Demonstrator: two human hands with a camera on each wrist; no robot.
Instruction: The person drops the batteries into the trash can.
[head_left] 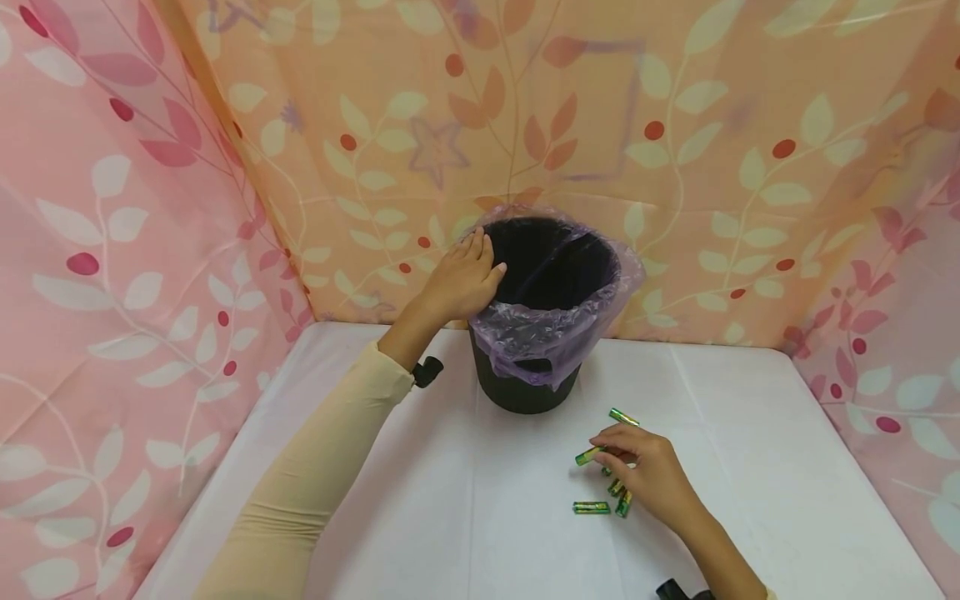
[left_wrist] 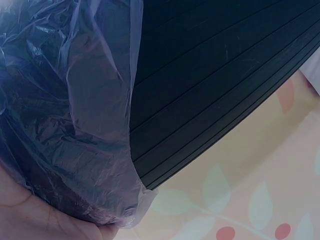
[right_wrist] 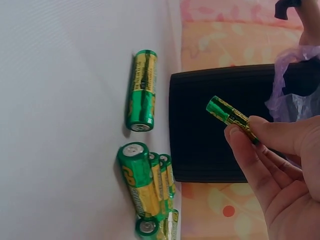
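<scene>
Green-and-gold battery (right_wrist: pixel 232 118) pinched between thumb and fingertips of the right hand (head_left: pixel 647 475), lifted just off the bench (head_left: pixel 465 517), near the loose batteries. Rest of the batteries (head_left: pixel 603 492) lie on the white-covered bench under and beside that hand: one (head_left: pixel 592 507) alone on its near-left, one (head_left: pixel 623 417) on the far side toward the bin, a small cluster (right_wrist: pixel 147 190) touching each other under the palm.

Left hand (head_left: pixel 459 279) rests on the left rim of the black bin (head_left: pixel 525 387), fingers curled over the edge, thumb inside, gripping rim and purple bag liner (head_left: pixel 551 329) together. Left wrist view shows liner (left_wrist: pixel 70 125) bunched against the palm, ribbed black bin wall (left_wrist: pixel 210 80) beside it. Bin stands upright at the back of the bench, well apart from the batteries. Leaf-print fabric (head_left: pixel 712 150) hangs behind and on both sides.
</scene>
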